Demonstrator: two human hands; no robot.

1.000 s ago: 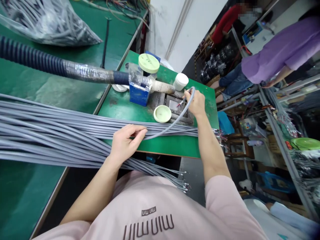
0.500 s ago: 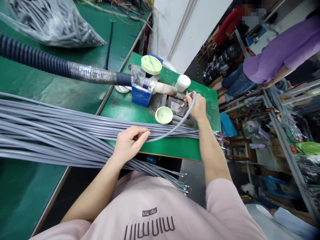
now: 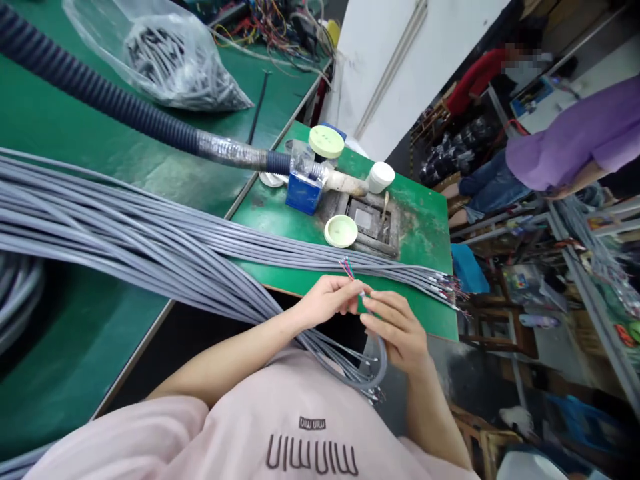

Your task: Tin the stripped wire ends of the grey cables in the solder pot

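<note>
Over the near edge of the small green desk [image 3: 430,230], one grey cable [image 3: 383,363] is up between both hands, its end raised and the rest looping down past the edge. Left hand [image 3: 334,300]: thumb and forefinger pinch the cable end, coloured wires [image 3: 347,268] poking up and fanned apart. Right hand [image 3: 399,330]: fingers curl round the cable just beside that pinch; thumb hidden, so grip firmness unclear. Progress looks partway. Done on this piece: jacket stripped, wires exposed; whether the wire tips have been treated is too small to tell. Long cable bundle [image 3: 280,250] runs across the desk along the near side, its many wire ends [image 3: 447,287] already bare and sticking out past the right edge. Second group of cables [image 3: 333,350] hangs below the near edge, also with bared tips; how finished either group is, cannot tell. Apparently many pieces remain, but which pile counts as complete is unclear. Farther in, framed metal pot [image 3: 394,244] sits with thin stick [image 3: 385,204] on it, untouched; pale green dish [image 3: 341,231] just beside it, white tub [image 3: 381,177] behind toward the far edge, hose nozzle [image 3: 347,183] aimed over the pot.
</note>
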